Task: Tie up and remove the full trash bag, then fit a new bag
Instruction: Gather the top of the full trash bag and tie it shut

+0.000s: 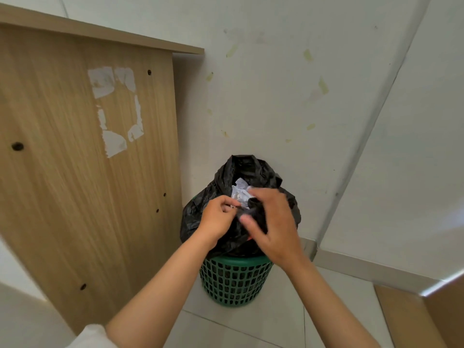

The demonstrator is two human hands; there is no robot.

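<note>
Tying off the bag (200, 219), still seated in the bin (234, 280) at lower centre.

Left hand (217, 218) pinching one flap, right hand (270, 222) curled round another; best drawn together over the paper (241, 193), then knotted tight.

Both hands, left hand (218, 217) and right hand (273, 227), pinch the black trash bag (200, 217) above the green basket (236, 282).

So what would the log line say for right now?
step: tying bag | left hand: pinching black trash bag | right hand: gripping bag | bag: still open, in green bin
</note>
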